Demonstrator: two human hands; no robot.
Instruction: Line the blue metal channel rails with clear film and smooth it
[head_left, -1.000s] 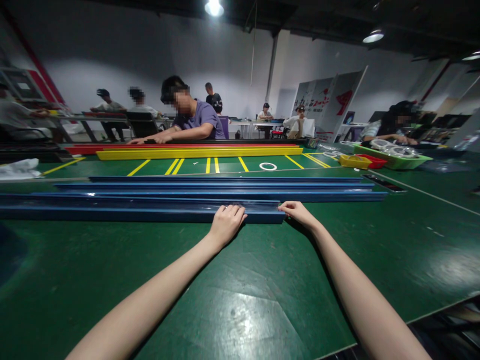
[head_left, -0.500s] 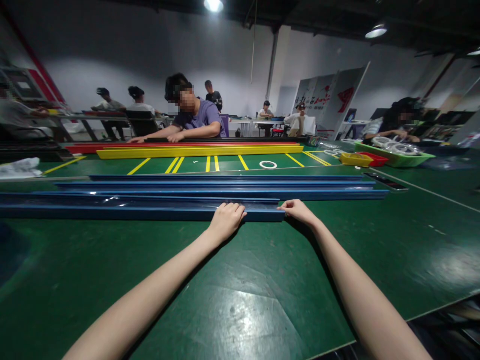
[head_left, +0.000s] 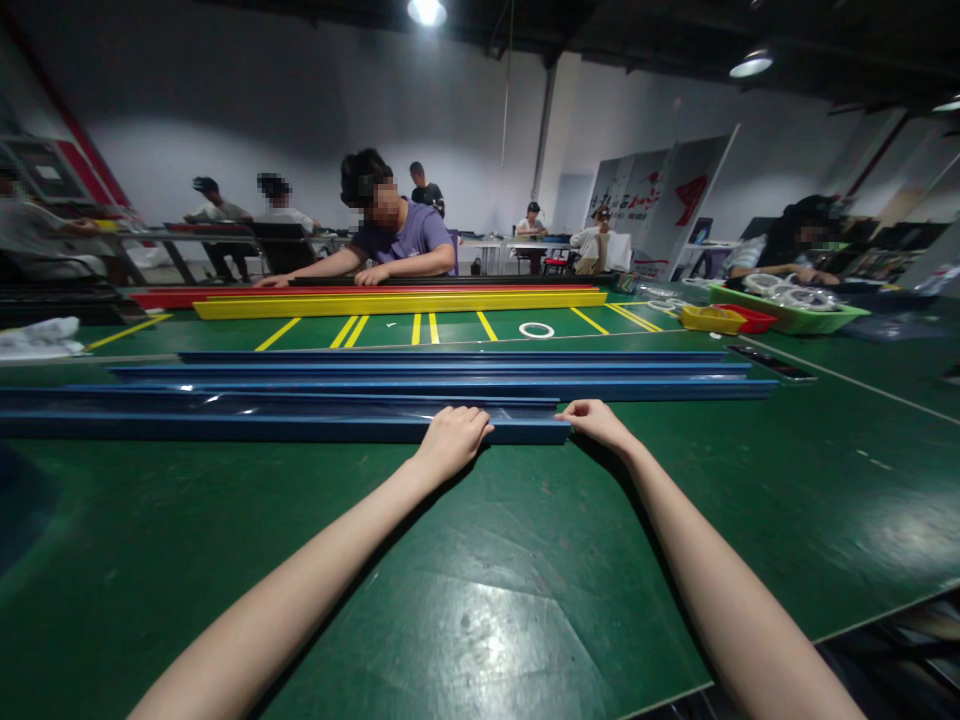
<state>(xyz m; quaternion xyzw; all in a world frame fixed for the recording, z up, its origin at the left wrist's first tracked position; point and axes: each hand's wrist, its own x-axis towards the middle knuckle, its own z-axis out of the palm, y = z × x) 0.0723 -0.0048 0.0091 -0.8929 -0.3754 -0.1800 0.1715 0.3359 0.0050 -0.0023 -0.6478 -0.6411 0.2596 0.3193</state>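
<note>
A long blue U-shaped channel lies open side up along the front of the row. My left hand is closed over its near wall, a short way in from the right end. At that right end my right hand is closed in a pinch, fingertips touching the channel's edge. Whatever is between those fingertips is too small to make out. The inside of the channel looks glossy, with bright reflections. Just behind it lie more blue channels, roughly parallel.
Beyond are a yellow channel, a white ring and yellow tape lines on the green table. At right lie a phone, a yellow tray and a green basket. A co-worker leans over the far side.
Both my hands and the blue channel stay almost in place. Across the table the co-worker's head and upper body have shifted slightly right.
</note>
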